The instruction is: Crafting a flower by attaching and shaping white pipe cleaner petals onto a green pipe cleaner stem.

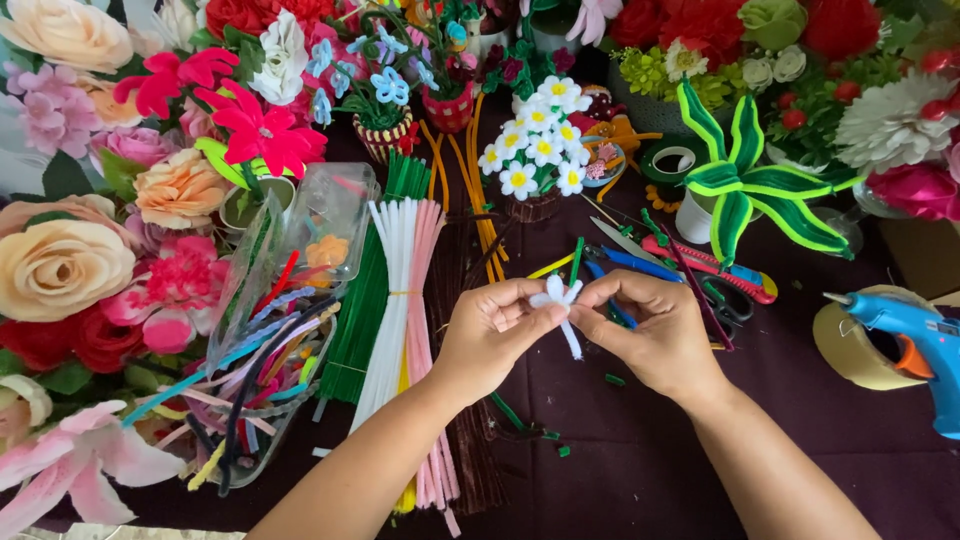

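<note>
left hand point(492, 335) + right hand point(655, 335): both pinch one white pipe-cleaner flower point(558, 297) | one blue glue gun point(915, 340) far right | one clear plastic container point(290, 300) left

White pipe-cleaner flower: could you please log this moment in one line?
left hand: pinching white pipe-cleaner flower | right hand: pinching it too | scissors: lying behind

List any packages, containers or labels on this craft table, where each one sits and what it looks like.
Clear plastic jar: lying on its side, left of the hands, pipe-cleaner scraps in many colours spilling from it.
Brown tape roll: right edge, round, under the blue glue gun.
Green tape roll: upper centre-right, small ring.
No labels, signs or screens can be made out.
</note>
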